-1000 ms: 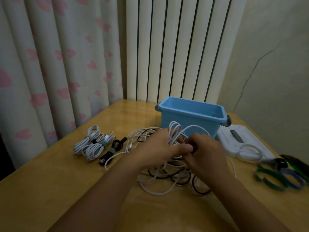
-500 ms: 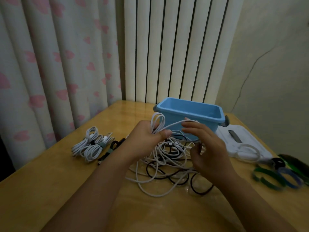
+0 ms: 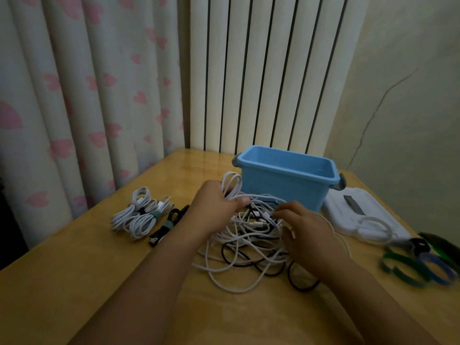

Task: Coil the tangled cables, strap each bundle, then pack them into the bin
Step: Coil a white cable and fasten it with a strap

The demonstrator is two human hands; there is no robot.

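Observation:
A tangle of white and black cables (image 3: pixel 251 250) lies on the wooden table (image 3: pixel 74 282) in front of a blue plastic bin (image 3: pixel 286 185). My left hand (image 3: pixel 216 205) grips several loops of white cable (image 3: pixel 231 185) that stick up above its fist. My right hand (image 3: pixel 306 232) reaches down into the tangle with its fingers spread; whether it pinches a strand I cannot tell. Strapped white bundles (image 3: pixel 139 215) and a strapped black bundle (image 3: pixel 169 225) lie at the left. Green and blue straps (image 3: pixel 418 265) lie at the right.
A white lid (image 3: pixel 361 215) with a loose white cable loop on it lies right of the bin. Behind the table hang a pink-patterned curtain (image 3: pixel 74 95) and white vertical slats (image 3: pixel 261 70). A cracked wall stands at the right.
My right hand dropped from beside the raised loops down into the tangle. My left hand kept its grip on the white loops and stayed in place.

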